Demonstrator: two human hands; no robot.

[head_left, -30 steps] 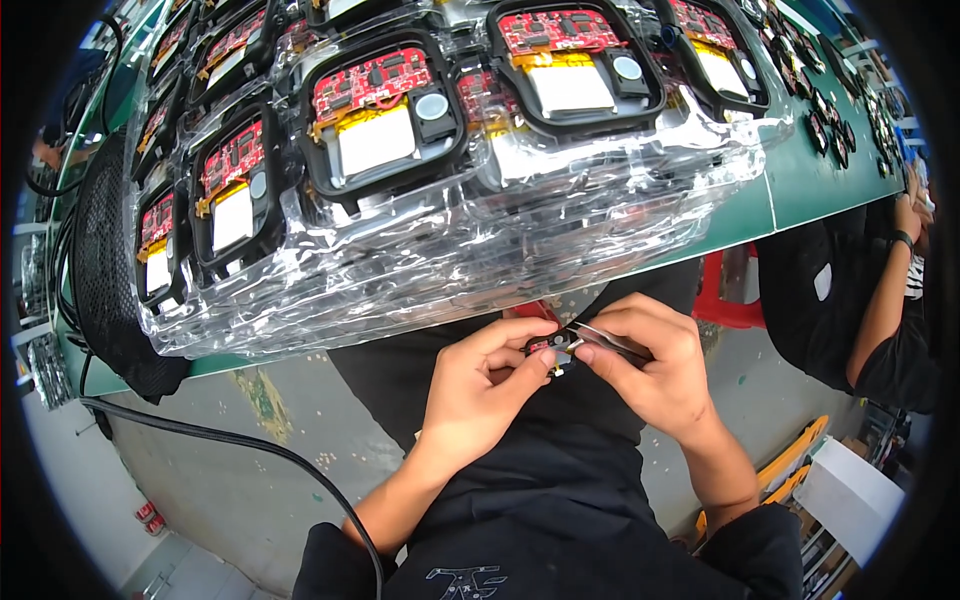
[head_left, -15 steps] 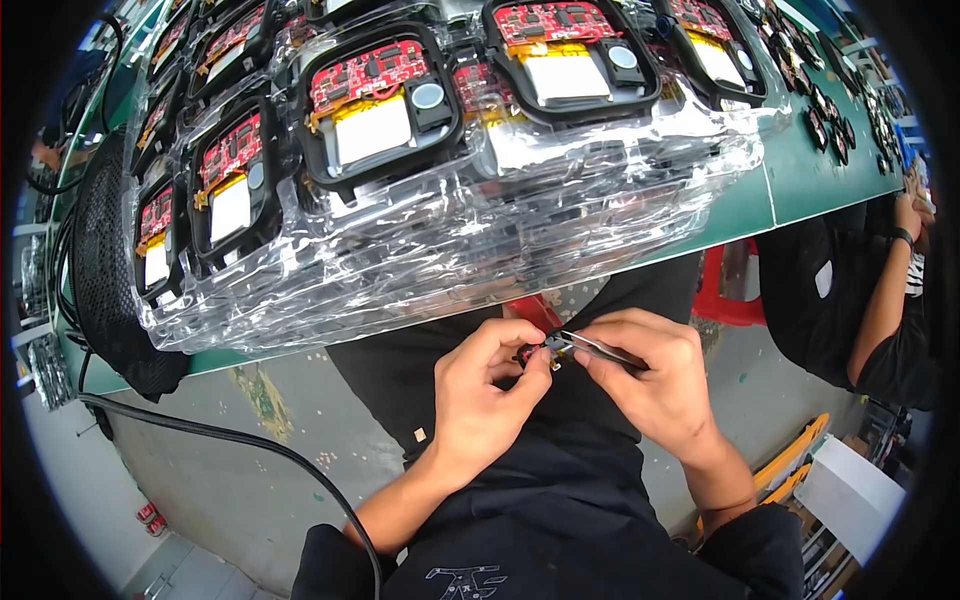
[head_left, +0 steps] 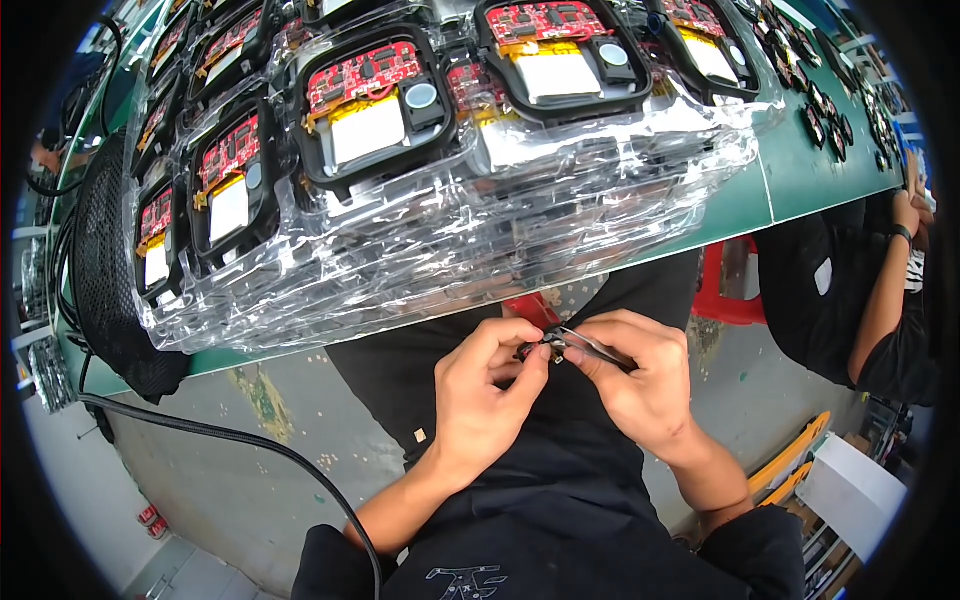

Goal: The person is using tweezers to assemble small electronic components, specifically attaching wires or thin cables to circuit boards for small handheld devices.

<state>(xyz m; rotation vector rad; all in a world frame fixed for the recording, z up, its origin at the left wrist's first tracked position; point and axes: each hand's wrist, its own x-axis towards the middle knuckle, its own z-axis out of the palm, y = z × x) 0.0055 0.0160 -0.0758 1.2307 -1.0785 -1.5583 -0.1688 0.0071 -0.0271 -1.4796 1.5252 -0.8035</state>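
Note:
Above my lap, my left hand (head_left: 482, 395) pinches a small black part (head_left: 525, 352) with a bit of red on it between thumb and fingertips. My right hand (head_left: 640, 375) is closed around metal tweezers (head_left: 603, 351). Their tips meet the small part beside my left thumb, though the exact point of contact is too small to make out. Beyond my hands, a stack of clear plastic trays (head_left: 450, 270) lies on the green table. Its top tray bears several black housings (head_left: 445, 140) with red circuit boards, silver-white battery packs and yellow tape.
A black mesh bag (head_left: 115, 270) and a black cable (head_left: 230, 435) are at the left. Several small black parts (head_left: 825, 120) lie on the green table (head_left: 815, 185) at the right. Another person's arm (head_left: 885, 290) and a red stool (head_left: 725, 290) are at the right.
My right hand has shifted slightly left, bringing the tweezers closer in at the small part. The left hand has barely moved and keeps its pinch.

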